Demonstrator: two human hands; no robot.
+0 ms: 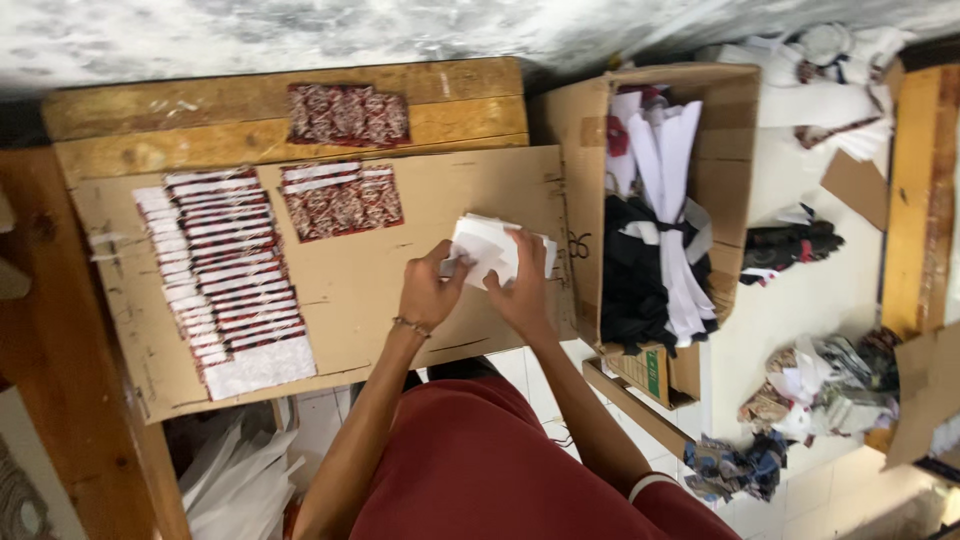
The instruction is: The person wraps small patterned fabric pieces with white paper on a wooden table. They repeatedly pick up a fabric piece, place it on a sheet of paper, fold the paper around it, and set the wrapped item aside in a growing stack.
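Both my hands hold a small stack of white fabric pieces (pixel 487 243) above a flat cardboard sheet (pixel 350 285) on a wooden table. My left hand (pixel 428 290) grips the stack's left edge; my right hand (pixel 520 285) grips its right side with fingers over the top. To the left lies a long overlapped row of white-and-red patterned pieces (pixel 225 275). Beside it rests a red patterned piece (pixel 340 200), and another red patterned piece (pixel 348 114) sits on the bare wood behind.
An open cardboard box (pixel 725 140) with white and black fabric strips stands right of the table. Fabric scraps (pixel 820 385) and white cloth (pixel 830 90) lie on the tiled floor. White sheets (pixel 240 480) stick out under the table. A wooden board (pixel 915 190) stands at far right.
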